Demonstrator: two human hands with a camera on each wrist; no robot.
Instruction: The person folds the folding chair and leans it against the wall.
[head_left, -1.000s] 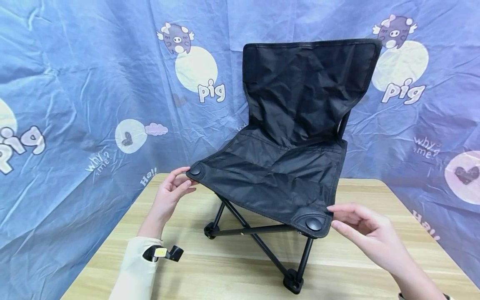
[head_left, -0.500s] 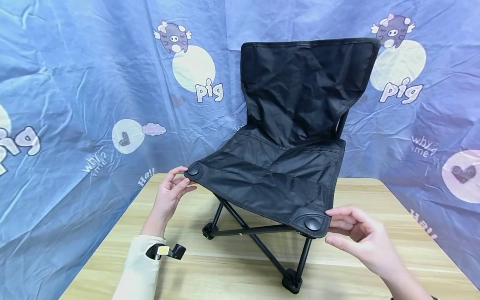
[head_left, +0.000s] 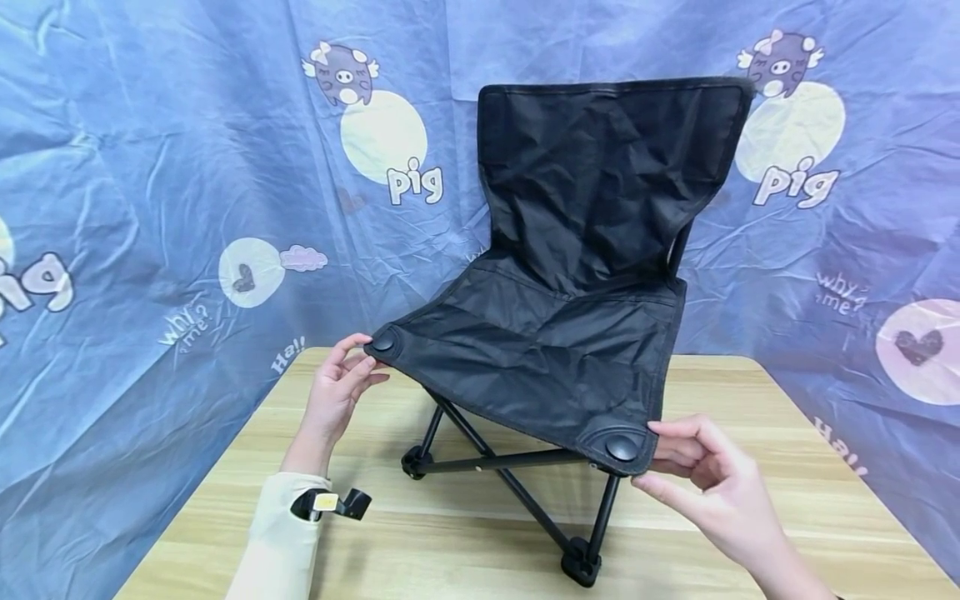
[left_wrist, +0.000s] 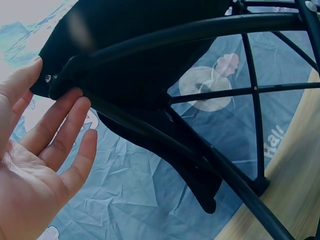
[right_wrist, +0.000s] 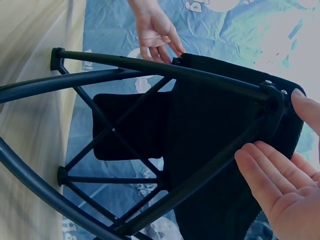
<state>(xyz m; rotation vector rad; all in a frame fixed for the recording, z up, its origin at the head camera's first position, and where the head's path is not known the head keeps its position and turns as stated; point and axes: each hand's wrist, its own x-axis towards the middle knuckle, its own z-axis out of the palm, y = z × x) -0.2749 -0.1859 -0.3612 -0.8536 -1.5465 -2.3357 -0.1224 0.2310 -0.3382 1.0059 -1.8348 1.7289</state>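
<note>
A black folding chair (head_left: 557, 358) with a fabric seat and backrest stands unfolded and upright, its crossed metal legs beneath. My left hand (head_left: 339, 385) pinches the front left corner of the seat, beside a round button. At the front right corner, my right hand (head_left: 716, 483) has its index finger at the side edge and its thumb at the lower edge. From below, the left wrist view shows the left fingers (left_wrist: 65, 117) against the corner joint. In the right wrist view, the right fingertips (right_wrist: 247, 152) are at the frame tube near its joint.
The chair stands on a light wooden table (head_left: 450, 542). Behind and on both sides hangs a blue curtain (head_left: 150, 167) with pig prints. A small black mount (head_left: 330, 503) sits on the left sleeve.
My right hand has moved in at the front right corner, its thumb coming under the edge. The left hand keeps its grip. The whole head view has shifted slightly.
</note>
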